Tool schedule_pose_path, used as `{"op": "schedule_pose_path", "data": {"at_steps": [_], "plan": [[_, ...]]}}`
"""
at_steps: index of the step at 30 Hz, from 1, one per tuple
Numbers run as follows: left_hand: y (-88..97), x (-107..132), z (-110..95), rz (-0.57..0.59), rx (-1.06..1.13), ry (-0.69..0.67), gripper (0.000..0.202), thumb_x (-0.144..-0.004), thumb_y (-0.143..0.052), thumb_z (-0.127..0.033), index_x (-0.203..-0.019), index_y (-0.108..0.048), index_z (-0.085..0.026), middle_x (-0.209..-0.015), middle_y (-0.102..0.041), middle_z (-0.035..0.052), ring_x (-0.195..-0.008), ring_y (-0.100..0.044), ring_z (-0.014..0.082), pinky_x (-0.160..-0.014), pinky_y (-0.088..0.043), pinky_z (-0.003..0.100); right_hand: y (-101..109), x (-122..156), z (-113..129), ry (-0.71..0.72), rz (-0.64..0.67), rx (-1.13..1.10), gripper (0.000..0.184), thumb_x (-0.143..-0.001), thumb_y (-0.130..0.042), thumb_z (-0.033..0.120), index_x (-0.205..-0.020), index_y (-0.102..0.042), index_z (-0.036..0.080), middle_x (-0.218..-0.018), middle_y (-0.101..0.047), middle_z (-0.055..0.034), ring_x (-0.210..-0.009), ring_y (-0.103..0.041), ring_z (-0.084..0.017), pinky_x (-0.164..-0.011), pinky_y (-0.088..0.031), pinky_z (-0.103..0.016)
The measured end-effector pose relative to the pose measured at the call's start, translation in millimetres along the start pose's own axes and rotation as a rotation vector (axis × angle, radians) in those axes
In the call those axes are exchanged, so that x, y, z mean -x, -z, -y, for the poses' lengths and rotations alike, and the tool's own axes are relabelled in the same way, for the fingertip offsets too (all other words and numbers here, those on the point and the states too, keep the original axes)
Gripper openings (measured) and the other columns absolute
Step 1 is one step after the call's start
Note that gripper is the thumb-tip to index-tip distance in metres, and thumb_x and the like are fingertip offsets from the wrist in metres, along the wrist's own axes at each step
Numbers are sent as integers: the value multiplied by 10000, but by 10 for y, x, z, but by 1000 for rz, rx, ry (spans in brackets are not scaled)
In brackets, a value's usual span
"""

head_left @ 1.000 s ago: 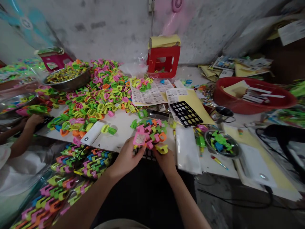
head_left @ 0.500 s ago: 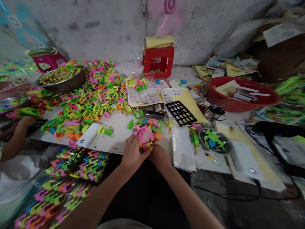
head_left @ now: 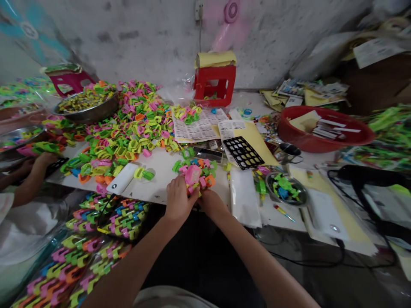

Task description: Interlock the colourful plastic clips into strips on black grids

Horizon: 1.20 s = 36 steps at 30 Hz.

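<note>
Close together at the table's front edge, my two hands meet around a pink plastic piece [head_left: 192, 174], which looks like a toy watch part. My left hand [head_left: 178, 197] is closed on it from the left, with the thumb pointing inward. My right hand [head_left: 212, 203] is closed beside it on the right; its fingertips are hidden, so what they pinch cannot be made out. Just behind lies a small heap of orange, green and blue plastic pieces [head_left: 210, 180]. A yellow and green pair of pieces [head_left: 143, 173] lies to the left.
A large pile of colourful plastic pieces [head_left: 135, 128] covers the table's left side. A black grid tray [head_left: 243, 152] lies on paper. Right of my hands are a white plastic bag [head_left: 245, 201] and a metal bowl [head_left: 302, 197]. A co-worker's hand [head_left: 45, 160] is at far left.
The pink piece has turned in my hands, showing a more rounded face. Both hands stay together at the table edge. The whole view has shifted slightly.
</note>
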<state>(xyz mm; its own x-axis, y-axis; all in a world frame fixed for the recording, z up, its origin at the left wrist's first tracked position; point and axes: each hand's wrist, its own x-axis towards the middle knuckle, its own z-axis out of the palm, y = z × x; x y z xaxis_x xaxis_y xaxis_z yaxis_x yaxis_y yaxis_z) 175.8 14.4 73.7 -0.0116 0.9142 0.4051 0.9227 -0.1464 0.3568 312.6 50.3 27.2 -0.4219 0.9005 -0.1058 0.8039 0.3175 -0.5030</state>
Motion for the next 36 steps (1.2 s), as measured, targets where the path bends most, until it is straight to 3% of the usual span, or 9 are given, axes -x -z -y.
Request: {"op": "schedule_pose_path", "data": {"at_steps": [10,13,16,19,21,25,30,34,36], "plan": [[58,12,-59,2,190,24,444,-802,-649,-427,-1122,-500,-158,-1077,-558,117,-1026,-521,285,-891,-419,455,-56,91,-120,-33,-116,-170,218,-817,-498,230,-853,-701,158,-771,-725,-87,-698,-653,-200,-641,-471,-275],[210,62,285,-56,320,88,349,-869,-561,-403,-1126,-501,-174,-1082,-549,104,-1057,-510,244,-923,-411,403,-112,261,-157,-72,-184,-287,264,-799,-527,359,-890,-683,166,-739,-704,-61,-645,-633,-202,-606,-477,-297],[293,117,848,-5,356,314,251,-935,-416,-388,-1032,-487,-168,-950,-552,72,-926,-547,204,-839,-437,349,-180,456,-264,-141,-315,-331,339,-817,-486,414,-989,-653,174,-749,-677,-50,-618,-607,-198,-612,-486,-326],[247,159,1333,137,313,467,174,-893,-461,-347,-918,-464,-175,-796,-513,22,-787,-538,201,-780,-432,353,-116,546,-421,-124,-403,-191,303,-861,-436,348,-967,-654,168,-793,-665,-74,-702,-610,-211,-688,-491,-348],[164,177,1483,190,325,471,152,-861,-495,-336,-850,-462,-188,-717,-479,-7,-740,-525,201,-772,-428,359,22,518,-524,-133,-453,25,288,-875,-425,267,-986,-664,153,-905,-665,-113,-830,-607,-240,-762,-474,-372],[4,203,1430,223,438,439,202,-854,-490,-390,-814,-489,-192,-725,-510,-1,-753,-527,201,-790,-432,357,326,325,-673,-261,-408,460,346,-909,-420,236,-1192,-609,172,-1121,-611,-152,-991,-547,-299,-764,-430,-411],[-48,216,1260,205,618,487,362,-855,-455,-514,-883,-557,-169,-818,-611,43,-784,-572,198,-768,-472,337,443,58,-753,-230,-260,584,297,-920,-444,273,-1123,-637,172,-1037,-622,-133,-964,-547,-284,-758,-399,-395],[97,254,1098,223,848,543,500,-773,-564,-605,-954,-634,-144,-860,-675,66,-818,-630,204,-790,-504,333,469,49,-563,-175,-287,348,240,-895,-483,265,-993,-676,161,-1015,-638,-147,-932,-561,-273,-751,-401,-376],[230,321,941,227,951,529,496,-781,-587,-589,-1004,-662,-153,-947,-695,87,-934,-630,231,-867,-499,367,441,191,-318,-182,-160,26,208,-868,-519,277,-912,-689,166,-878,-663,-115,-788,-581,-230,-689,-423,-342]]}}
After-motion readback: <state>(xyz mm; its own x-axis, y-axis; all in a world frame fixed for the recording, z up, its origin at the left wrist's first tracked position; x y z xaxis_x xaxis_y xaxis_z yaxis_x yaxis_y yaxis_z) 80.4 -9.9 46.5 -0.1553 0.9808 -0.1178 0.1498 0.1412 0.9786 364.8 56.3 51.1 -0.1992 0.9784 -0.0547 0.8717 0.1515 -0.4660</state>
